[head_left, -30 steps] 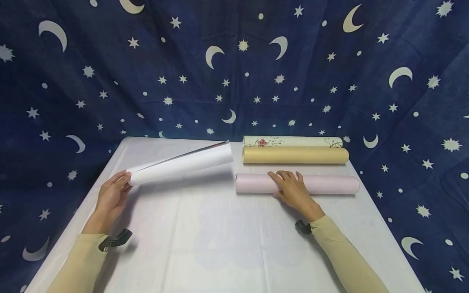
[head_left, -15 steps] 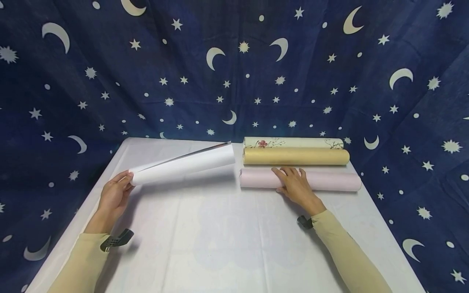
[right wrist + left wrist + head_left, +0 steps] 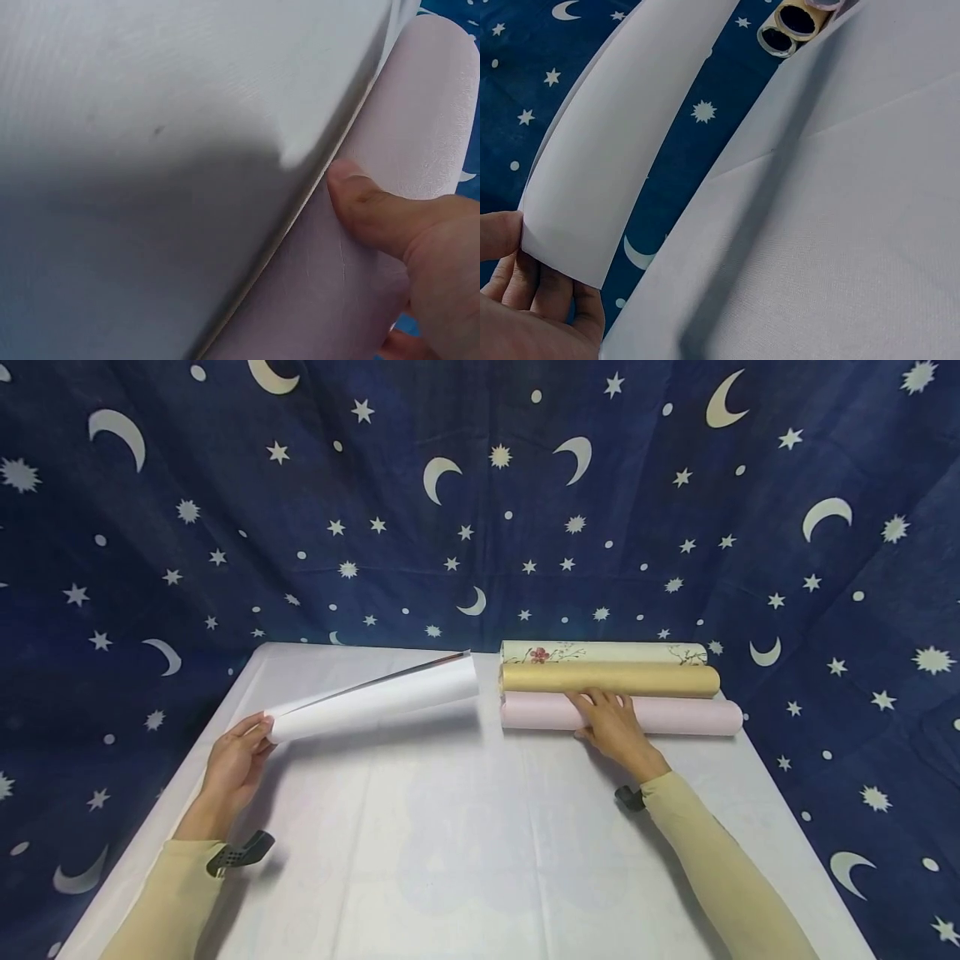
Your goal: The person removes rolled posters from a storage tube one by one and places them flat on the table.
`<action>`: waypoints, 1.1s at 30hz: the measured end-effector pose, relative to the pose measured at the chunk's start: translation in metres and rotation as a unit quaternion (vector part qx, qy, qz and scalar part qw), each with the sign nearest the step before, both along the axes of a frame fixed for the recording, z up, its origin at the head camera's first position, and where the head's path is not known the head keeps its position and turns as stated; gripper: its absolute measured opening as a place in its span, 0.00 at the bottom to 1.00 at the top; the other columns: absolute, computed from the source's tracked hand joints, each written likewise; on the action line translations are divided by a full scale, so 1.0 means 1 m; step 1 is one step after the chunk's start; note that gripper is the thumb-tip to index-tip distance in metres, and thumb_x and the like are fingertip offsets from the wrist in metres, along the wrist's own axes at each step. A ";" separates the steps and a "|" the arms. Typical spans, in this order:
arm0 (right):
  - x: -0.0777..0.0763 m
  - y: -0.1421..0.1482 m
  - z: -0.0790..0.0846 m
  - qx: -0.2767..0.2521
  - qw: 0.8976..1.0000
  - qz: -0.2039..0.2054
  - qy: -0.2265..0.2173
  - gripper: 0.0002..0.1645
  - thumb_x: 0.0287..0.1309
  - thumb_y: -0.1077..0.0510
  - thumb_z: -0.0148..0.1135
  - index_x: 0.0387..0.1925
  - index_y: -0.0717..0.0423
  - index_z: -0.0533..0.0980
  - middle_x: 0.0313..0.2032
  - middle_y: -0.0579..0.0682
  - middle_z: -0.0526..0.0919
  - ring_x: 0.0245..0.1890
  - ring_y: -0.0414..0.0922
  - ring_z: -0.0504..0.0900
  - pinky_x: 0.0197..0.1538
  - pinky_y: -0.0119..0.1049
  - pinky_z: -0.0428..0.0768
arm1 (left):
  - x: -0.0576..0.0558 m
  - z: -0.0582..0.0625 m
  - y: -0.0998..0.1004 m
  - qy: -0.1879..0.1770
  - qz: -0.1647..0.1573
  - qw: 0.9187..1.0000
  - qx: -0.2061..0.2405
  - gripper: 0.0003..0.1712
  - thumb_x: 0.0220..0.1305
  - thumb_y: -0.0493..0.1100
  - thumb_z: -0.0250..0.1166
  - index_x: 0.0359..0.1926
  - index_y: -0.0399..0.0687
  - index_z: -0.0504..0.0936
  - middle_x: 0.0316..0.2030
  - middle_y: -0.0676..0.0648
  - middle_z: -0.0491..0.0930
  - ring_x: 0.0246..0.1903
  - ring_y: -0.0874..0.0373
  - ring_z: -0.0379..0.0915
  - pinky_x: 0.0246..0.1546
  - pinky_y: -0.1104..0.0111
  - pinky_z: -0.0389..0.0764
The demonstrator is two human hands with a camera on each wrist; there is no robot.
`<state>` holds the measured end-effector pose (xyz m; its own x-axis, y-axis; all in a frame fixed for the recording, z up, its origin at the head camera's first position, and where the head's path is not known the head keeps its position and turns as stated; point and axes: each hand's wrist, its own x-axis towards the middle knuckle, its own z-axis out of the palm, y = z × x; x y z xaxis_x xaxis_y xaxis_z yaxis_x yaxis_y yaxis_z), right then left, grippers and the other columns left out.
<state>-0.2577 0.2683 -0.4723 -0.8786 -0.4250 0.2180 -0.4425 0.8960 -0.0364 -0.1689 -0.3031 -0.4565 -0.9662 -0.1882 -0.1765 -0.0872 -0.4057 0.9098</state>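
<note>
At the left, my left hand (image 3: 236, 762) pinches the near end of a loosely rolled white paper sheet (image 3: 378, 697). The sheet is held above the table, its far end flaring wider, with a dark, reddish inner side showing along the slit. In the left wrist view the thumb lies over the paper (image 3: 622, 142) and the fingers are beneath. My right hand (image 3: 617, 731) grips a pink wallpaper roll (image 3: 686, 716) around its middle, thumb on the near side. That roll lies against a yellow roll (image 3: 615, 680), behind which is a cream roll with a flower print (image 3: 615, 652).
A white cloth covers the table (image 3: 450, 835). Its back edge meets a dark blue curtain (image 3: 420, 543) with moons and stars, which also hangs along both sides. In the left wrist view, open roll ends (image 3: 795, 19) show at the top.
My right hand has moved the pink roll back, away from me and slightly right, closing the gap to the yellow roll. The left hand and white sheet have stayed nearly still.
</note>
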 end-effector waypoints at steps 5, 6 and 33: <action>-0.004 0.004 -0.005 -0.006 1.000 -0.001 0.005 0.47 0.48 0.55 0.76 0.69 0.44 0.65 0.59 0.59 0.73 0.59 0.65 0.72 0.61 0.67 0.64 | -0.001 0.001 0.003 0.004 -0.001 1.000 0.001 0.03 0.66 0.42 0.65 0.39 0.56 0.82 0.40 0.59 0.80 0.38 0.69 0.79 0.42 0.79 0.79; -0.004 0.004 -0.005 -0.010 1.000 -0.003 0.002 0.47 0.47 0.56 0.76 0.69 0.44 0.65 0.59 0.59 0.73 0.59 0.64 0.72 0.62 0.67 0.63 | -0.001 0.002 0.004 0.006 -0.002 1.000 0.002 0.03 0.66 0.41 0.65 0.39 0.56 0.82 0.39 0.59 0.80 0.38 0.69 0.79 0.41 0.79 0.79; 0.050 -0.024 0.101 -0.141 0.983 0.047 0.109 0.29 0.66 0.50 0.61 0.65 0.54 0.70 0.58 0.58 0.76 0.58 0.59 0.75 0.58 0.59 0.72 | -0.014 0.039 0.091 0.040 -0.035 0.974 -0.220 0.16 0.67 0.46 0.64 0.50 0.42 0.78 0.32 0.67 0.82 0.42 0.71 0.75 0.48 0.81 0.71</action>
<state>-0.2077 0.2439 -0.3712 -0.7583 -0.3967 0.5173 -0.5469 0.8190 -0.1736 -0.1827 -0.2119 -0.4176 -0.9866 -0.1621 -0.0176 -0.0228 0.0301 0.9993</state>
